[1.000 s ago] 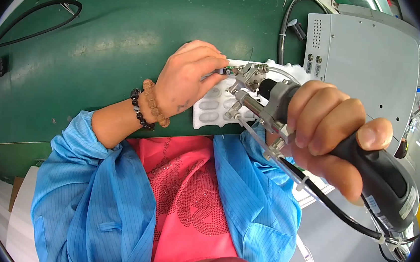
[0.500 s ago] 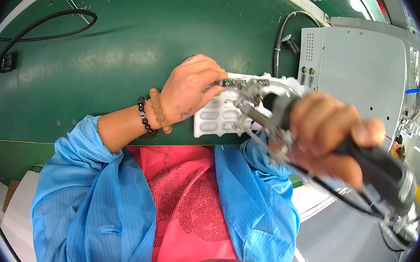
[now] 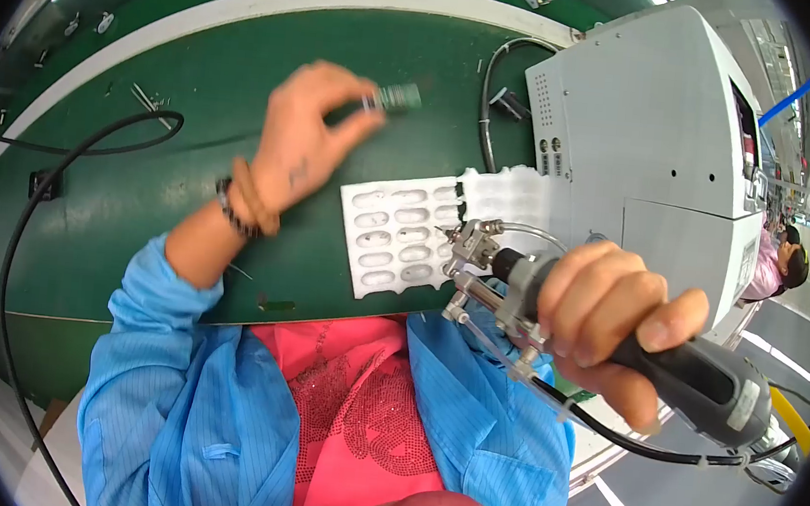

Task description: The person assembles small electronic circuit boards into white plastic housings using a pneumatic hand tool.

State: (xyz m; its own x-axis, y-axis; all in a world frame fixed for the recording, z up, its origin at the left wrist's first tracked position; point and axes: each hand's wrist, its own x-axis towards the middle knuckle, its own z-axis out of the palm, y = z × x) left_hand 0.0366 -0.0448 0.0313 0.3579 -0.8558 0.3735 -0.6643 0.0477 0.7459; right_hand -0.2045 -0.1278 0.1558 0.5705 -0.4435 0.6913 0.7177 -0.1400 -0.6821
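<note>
Left hand (image 3: pixel 309 134) pinches a small green part (image 3: pixel 397 98) above the tabletop (image 3: pixel 198 90); right hand (image 3: pixel 611 319) grips a powered soldering tool (image 3: pixel 599 342) beside the white blister tray (image 3: pixel 397 233).

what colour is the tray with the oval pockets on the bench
White: the tray lies on the green bench, clearest in the head view.
</note>
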